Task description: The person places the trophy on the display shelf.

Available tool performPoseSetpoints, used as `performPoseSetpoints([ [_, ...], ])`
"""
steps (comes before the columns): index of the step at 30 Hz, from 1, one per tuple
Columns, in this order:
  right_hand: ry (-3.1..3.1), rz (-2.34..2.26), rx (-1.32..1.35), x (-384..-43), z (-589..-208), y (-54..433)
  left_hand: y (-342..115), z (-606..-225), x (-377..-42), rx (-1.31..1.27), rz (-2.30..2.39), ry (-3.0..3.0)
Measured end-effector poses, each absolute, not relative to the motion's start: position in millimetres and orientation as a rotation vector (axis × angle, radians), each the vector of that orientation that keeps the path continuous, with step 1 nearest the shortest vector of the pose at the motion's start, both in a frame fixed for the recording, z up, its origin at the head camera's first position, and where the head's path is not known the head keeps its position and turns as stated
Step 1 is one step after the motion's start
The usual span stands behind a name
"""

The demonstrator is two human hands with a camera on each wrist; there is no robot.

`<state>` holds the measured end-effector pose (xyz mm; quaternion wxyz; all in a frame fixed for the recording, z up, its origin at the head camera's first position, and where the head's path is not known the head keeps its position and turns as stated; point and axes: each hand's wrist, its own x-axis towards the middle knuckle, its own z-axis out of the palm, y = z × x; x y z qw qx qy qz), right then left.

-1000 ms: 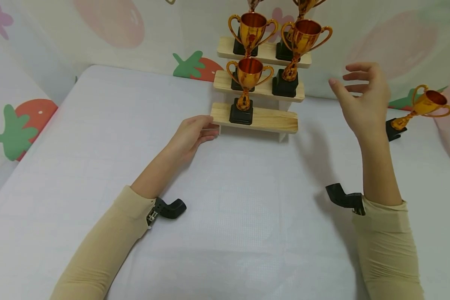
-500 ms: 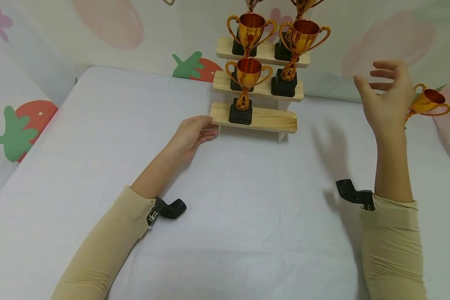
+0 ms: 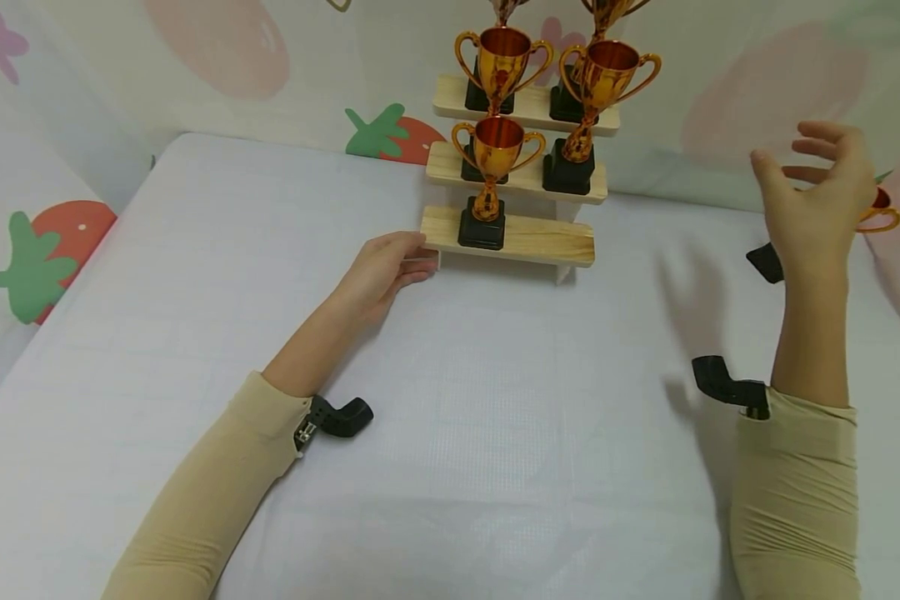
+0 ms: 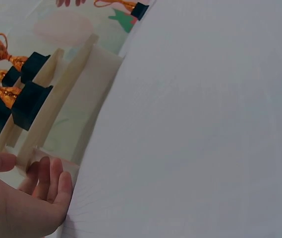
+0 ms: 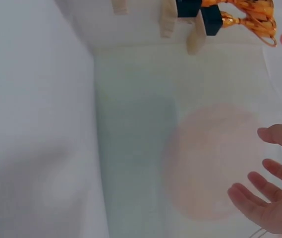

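A three-step wooden display stand (image 3: 551,242) stands at the back of the table. My left hand (image 3: 371,275) grips the left end of its lowest step, thumb on top and fingers curled beneath, as the left wrist view shows. One gold trophy cup (image 3: 497,150) on a black base stands on that step, left of its middle. Two more, a left trophy (image 3: 502,62) and a right trophy (image 3: 607,79), are on the middle step. My right hand (image 3: 821,204) is raised at the right, fingers spread and holding nothing. It partly hides a separate trophy (image 3: 767,263) behind it.
On the top step are further trophies (image 3: 609,12), cut off by the upper edge of the head view. A white cloth covers the table (image 3: 457,400). Behind it hangs a pale curtain (image 3: 315,75) printed with strawberries and flowers.
My right hand has moved rightward, away from the stand and across the separate trophy, covering most of it. The left hand keeps its hold on the stand, which has hardly moved.
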<state>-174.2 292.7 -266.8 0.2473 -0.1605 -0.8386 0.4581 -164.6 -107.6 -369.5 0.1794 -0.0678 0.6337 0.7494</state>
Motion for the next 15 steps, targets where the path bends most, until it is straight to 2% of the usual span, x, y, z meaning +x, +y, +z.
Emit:
performPoseSetpoints([
  [15,-2.247,1.167,-0.552,-167.2,-262.4,304.9,-107.2,-369.7,-164.6,-0.200,2.105,1.806],
])
